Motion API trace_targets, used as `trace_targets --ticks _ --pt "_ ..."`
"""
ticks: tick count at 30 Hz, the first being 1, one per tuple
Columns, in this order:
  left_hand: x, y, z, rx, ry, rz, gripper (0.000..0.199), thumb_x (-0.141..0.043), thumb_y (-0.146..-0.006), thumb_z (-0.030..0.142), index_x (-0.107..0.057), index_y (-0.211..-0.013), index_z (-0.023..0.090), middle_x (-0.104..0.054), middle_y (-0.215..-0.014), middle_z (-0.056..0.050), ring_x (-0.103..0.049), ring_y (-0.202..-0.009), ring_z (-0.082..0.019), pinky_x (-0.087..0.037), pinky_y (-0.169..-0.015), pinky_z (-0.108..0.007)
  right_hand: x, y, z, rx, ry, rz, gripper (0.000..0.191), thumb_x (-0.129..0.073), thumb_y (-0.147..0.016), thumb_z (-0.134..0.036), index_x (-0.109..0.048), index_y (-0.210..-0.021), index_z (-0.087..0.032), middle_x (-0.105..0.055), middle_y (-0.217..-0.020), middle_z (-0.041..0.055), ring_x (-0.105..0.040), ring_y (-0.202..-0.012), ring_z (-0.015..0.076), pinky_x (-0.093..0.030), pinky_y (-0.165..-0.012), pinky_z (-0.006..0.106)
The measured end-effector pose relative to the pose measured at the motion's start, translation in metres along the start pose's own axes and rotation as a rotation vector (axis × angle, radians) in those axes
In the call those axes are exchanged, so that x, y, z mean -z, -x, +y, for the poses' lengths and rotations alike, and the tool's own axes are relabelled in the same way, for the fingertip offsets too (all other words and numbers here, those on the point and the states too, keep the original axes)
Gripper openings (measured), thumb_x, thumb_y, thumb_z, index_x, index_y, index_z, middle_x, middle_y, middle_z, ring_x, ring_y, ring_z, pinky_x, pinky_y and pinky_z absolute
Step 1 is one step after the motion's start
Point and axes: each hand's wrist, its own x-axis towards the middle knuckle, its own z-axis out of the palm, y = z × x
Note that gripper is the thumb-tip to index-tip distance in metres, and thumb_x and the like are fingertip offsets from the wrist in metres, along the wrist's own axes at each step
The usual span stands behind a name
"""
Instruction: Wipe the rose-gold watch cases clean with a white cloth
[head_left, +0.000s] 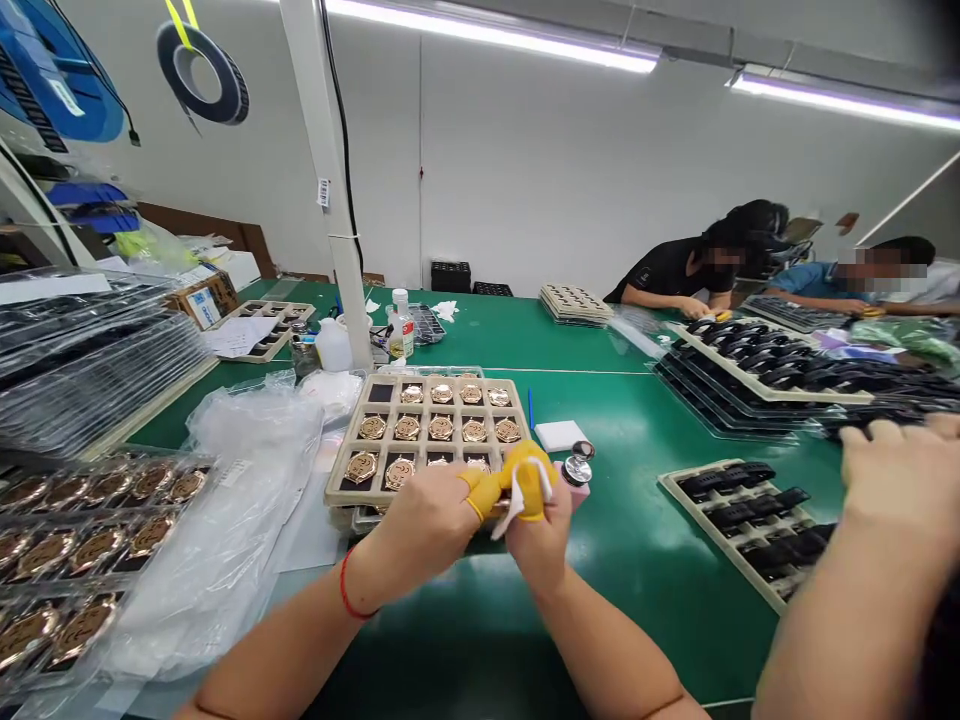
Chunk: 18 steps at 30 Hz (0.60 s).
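Note:
My left hand (435, 512), with yellow finger cots and a red string on its wrist, is closed in a pinch in front of the tray. What it pinches is hidden behind the fingers. Right beside it, my right hand (541, 535) also wears yellow finger cots and grips a folded white wiping cloth (517, 505). Both hands meet over the front right corner of a beige compartment tray (334, 490). Rose-gold watch heads (407, 428) lie in its compartments; the back left compartment shows only black lining. Beside my right hand stands a small bottle with a metal top (577, 468).
Left lie plastic bags (217, 540) and clear trays of watch heads (97, 545). Bottles (401, 325) stand behind the tray. At right are a tray of black straps (712, 500), stacked trays (765, 365) and a neighbour's arm (862, 570). Two co-workers (675, 265) sit further back.

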Motion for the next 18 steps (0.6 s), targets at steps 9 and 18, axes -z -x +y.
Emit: trace_targets --ticks 9,18 --pt "-0.009 -0.007 -0.015 0.225 0.559 -0.022 0.018 -0.043 -0.096 0.025 -0.058 -0.104 0.018 -0.066 -0.094 -0.006 -0.061 -0.083 -0.017 -0.048 -0.071 -0.027 0.025 -0.049 -0.006 -0.448 -0.260 -0.134 0.031 -0.073 -0.070 -0.051 -0.068 -0.073 -0.021 -0.053 -0.055 -0.0037 -0.043 -0.047 0.0092 -0.037 -0.048 0.022" --pt "-0.019 0.005 -0.017 0.495 0.790 0.015 0.032 -0.047 -0.094 0.026 -0.048 -0.125 0.018 -0.064 -0.106 -0.011 -0.062 -0.078 -0.017 -0.051 -0.064 -0.026 0.010 -0.036 -0.023 -0.409 -0.072 -0.414 0.028 -0.079 -0.066 -0.025 -0.068 -0.091 -0.022 -0.066 -0.080 -0.0005 -0.060 -0.072 0.0147 -0.048 -0.066 0.025"
